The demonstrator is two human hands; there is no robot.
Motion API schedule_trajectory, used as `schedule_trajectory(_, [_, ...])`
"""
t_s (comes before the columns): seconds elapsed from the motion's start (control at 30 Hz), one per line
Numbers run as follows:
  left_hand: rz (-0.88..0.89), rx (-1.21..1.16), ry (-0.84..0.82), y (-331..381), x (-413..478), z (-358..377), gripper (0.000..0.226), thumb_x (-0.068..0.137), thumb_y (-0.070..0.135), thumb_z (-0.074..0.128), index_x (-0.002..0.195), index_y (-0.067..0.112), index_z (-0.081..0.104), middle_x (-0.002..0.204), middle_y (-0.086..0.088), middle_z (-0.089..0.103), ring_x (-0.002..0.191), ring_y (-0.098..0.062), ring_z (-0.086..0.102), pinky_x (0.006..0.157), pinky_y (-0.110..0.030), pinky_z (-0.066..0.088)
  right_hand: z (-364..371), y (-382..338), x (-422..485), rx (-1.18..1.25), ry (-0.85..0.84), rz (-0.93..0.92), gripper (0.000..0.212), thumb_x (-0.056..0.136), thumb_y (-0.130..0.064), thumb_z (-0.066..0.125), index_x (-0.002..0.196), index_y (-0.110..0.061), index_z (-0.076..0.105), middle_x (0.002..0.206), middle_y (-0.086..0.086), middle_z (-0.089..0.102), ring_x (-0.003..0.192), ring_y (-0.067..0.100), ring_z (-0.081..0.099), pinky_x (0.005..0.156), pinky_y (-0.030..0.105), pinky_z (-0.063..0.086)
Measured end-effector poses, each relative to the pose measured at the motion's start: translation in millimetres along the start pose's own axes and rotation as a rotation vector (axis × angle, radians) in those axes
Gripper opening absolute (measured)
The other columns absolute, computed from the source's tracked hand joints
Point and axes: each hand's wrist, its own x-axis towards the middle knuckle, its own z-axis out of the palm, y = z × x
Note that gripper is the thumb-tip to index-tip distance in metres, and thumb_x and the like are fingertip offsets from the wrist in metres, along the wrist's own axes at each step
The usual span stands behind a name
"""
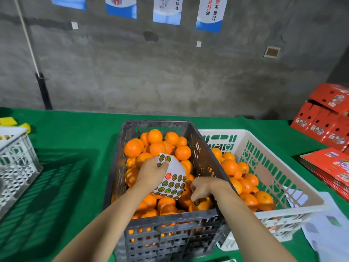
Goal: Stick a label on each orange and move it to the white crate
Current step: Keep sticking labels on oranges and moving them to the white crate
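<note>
Orange (204, 203) lies in black crate's (170, 233) near right corner, label (197, 202) on top. Right hand's (202, 188) fingers (194, 197) curl down onto it, tips at label; gripping or only pressing, can't tell. Left hand (153, 173) pinches sheet (172, 183) of labels, thumb on top, above the fruit. Black crate heaped with oranges (156, 148); white crate (226, 131) touching its right side, part full.
</note>
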Motion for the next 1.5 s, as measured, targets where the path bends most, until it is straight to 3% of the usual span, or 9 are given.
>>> schedule_trajectory(0.3, [0.026, 0.034, 0.003, 0, 0, 0, 0.037, 0.100, 0.028, 0.054, 0.063, 0.027, 0.047, 0.045, 0.020, 0.052, 0.045, 0.002, 0.051, 0.042, -0.011, 0.033, 2, 0, 11, 0.066, 0.015, 0.038, 0.033, 0.079, -0.026, 0.071, 0.108, -0.013, 0.067, 0.116, 0.010, 0.064, 0.105, 0.026, 0.060, 0.076, 0.035, 0.050])
schedule_trajectory(0.53, [0.030, 0.048, 0.000, -2, 1, 1, 0.034, 0.100, 0.030, 0.055, 0.066, 0.026, 0.050, 0.047, 0.016, 0.054, 0.046, 0.000, 0.052, 0.041, -0.011, 0.032, 2, 1, 9, 0.079, 0.025, 0.060, 0.070, 0.078, -0.025, 0.074, 0.140, -0.020, 0.042, 0.137, 0.008, 0.049, 0.113, 0.028, 0.052, 0.090, 0.040, 0.053])
schedule_trajectory(0.73, [0.026, 0.080, 0.000, -7, 3, 2, 0.035, 0.099, 0.032, 0.055, 0.065, 0.026, 0.051, 0.048, 0.017, 0.055, 0.045, -0.001, 0.052, 0.044, -0.017, 0.031, 4, 1, 12, -0.034, -0.062, -0.011, 0.055, 0.092, -0.027, 0.064, 0.144, -0.031, 0.047, 0.156, 0.006, 0.034, 0.136, 0.034, 0.039, 0.107, 0.046, 0.043])
schedule_trajectory(0.97, [0.047, 0.124, -0.009, -9, 4, 2, 0.040, 0.099, 0.031, 0.055, 0.062, 0.024, 0.043, 0.044, 0.011, 0.048, 0.042, -0.003, 0.045, 0.048, -0.025, 0.028, 6, 0, 15, -0.055, -0.035, -0.011, 0.043, 0.094, -0.036, 0.063, 0.135, -0.027, 0.058, 0.149, 0.005, 0.045, 0.128, 0.032, 0.048, 0.104, 0.045, 0.045])
schedule_trajectory(1.3, [0.066, 0.189, 0.009, -12, 4, 1, 0.040, 0.099, 0.034, 0.053, 0.063, 0.021, 0.042, 0.050, 0.003, 0.041, 0.046, -0.010, 0.040, 0.049, -0.031, 0.029, 11, -5, 10, -0.140, -0.037, 0.036, 0.068, 0.079, -0.047, 0.076, 0.137, -0.016, 0.054, 0.132, 0.009, 0.058, 0.112, 0.033, 0.058, 0.096, 0.046, 0.051])
schedule_trajectory(1.5, [0.051, 0.176, 0.028, -11, 5, 0, 0.039, 0.100, 0.032, 0.053, 0.064, 0.018, 0.043, 0.051, 0.001, 0.043, 0.046, -0.012, 0.041, 0.049, -0.033, 0.030, 12, -8, 9, -0.309, -0.139, 0.072, 0.062, 0.086, -0.035, 0.071, 0.139, -0.011, 0.051, 0.138, 0.011, 0.052, 0.118, 0.034, 0.054, 0.099, 0.046, 0.048])
